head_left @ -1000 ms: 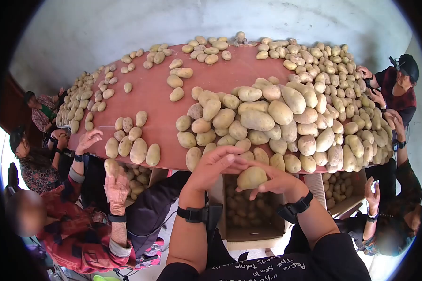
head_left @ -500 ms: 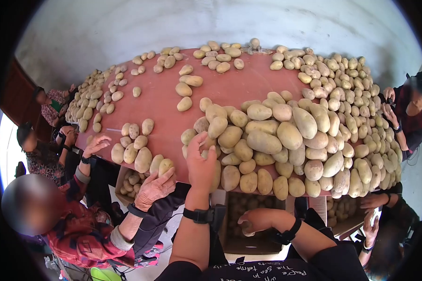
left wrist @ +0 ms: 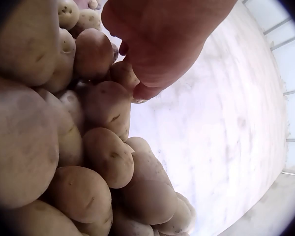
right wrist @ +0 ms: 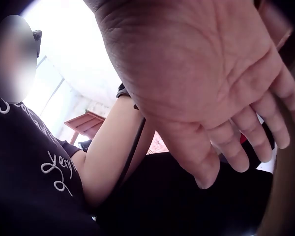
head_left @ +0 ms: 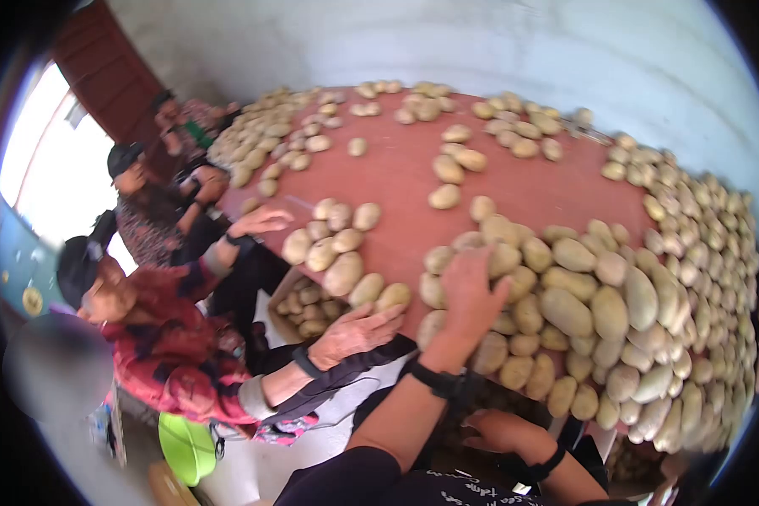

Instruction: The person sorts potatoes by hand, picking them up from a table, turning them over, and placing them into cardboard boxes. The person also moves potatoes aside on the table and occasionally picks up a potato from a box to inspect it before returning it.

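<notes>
My left hand (head_left: 468, 291) reaches onto the left edge of a big heap of potatoes (head_left: 599, 312) on the red-brown table (head_left: 388, 198). In the left wrist view its thumb and fingers pinch a small potato (left wrist: 122, 73) at the border of the heap, with larger potatoes close beside it. My right hand (right wrist: 201, 73) holds nothing; the right wrist view shows its palm and spread, nearly straight fingers. In the head view it hangs low in front of the table edge, over a shadowed box of potatoes.
To the left, another person's hand (head_left: 358, 333) touches a potato (head_left: 392, 297) at the table edge. A cardboard box (head_left: 277, 316) of potatoes stands below there. Smaller potato groups lie farther back. A green basin (head_left: 185, 447) sits on the floor.
My right hand has let go of the potato it held and dropped below the table edge. My left hand has moved from beside it onto the heap. The head view has turned left.
</notes>
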`<state>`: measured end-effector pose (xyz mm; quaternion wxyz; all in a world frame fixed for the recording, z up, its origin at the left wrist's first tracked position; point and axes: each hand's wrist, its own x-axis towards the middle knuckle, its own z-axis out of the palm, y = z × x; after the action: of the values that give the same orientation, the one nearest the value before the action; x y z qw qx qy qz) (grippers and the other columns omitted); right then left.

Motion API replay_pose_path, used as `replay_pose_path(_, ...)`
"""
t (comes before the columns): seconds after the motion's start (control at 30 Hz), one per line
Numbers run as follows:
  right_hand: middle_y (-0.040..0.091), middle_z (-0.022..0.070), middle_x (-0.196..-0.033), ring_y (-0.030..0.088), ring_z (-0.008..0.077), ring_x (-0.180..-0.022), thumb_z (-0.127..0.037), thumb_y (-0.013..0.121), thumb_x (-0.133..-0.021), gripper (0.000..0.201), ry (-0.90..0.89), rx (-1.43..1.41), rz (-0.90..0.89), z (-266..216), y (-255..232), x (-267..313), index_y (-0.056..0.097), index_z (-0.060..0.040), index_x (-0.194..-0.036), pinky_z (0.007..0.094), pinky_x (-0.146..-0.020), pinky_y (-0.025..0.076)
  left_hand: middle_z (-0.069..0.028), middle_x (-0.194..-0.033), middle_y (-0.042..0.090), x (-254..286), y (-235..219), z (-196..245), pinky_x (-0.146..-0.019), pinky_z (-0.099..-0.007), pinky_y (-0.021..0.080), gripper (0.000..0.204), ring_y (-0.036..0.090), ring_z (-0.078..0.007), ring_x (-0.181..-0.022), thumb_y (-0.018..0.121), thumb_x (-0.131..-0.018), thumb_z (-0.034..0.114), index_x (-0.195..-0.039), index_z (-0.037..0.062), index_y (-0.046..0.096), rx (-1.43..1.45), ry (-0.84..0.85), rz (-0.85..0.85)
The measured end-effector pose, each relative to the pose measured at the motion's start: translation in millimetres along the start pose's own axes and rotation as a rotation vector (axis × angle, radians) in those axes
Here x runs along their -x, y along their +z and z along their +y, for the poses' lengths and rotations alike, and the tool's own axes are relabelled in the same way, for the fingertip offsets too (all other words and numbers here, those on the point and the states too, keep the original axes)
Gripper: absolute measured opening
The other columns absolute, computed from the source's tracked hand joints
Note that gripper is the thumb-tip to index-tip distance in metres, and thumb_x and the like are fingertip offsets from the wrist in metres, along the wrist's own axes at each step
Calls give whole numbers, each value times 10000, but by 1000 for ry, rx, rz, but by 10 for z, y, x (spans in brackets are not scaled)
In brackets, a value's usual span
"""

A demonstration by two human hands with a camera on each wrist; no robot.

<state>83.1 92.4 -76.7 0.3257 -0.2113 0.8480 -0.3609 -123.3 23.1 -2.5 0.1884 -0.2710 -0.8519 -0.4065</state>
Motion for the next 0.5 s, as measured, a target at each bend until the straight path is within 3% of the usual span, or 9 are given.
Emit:
replay_pose_path(0.23, 613, 201, -1169, 601, 379, -1072, -359, 643, -884, 470, 29, -31, 22, -58, -147, -36, 602, -47, -1233, 438, -913, 491, -141, -1124, 597, 11, 10, -55, -1032, -475, 338, 513, 504, -339, -1144, 752, -759, 186, -1218, 57, 560, -22, 3, 68)
replay_pose_path(0.37, 613, 203, -1149, 599, 381, -1064, -354, 645, -883, 458, 29, -23, 86, -109, -140, -20, 604, -54, -1227, 445, -900, 493, -149, -1135, 609, 36, 6, -62, -1009, -466, 377, 469, 509, -348, -1137, 758, -766, 167, -1191, 58, 593, 126, -38, 111)
replay_pose_path(0.5, 613, 203, -1159, 602, 371, -1065, -361, 648, -887, 477, -6, -77, 79, -150, -136, 30, 598, -54, -1248, 427, -916, 489, -98, -1139, 617, 28, -139, 11, -980, -390, 431, 416, 549, -244, -1124, 721, -817, 129, -1197, 29, 585, 392, -117, 28)
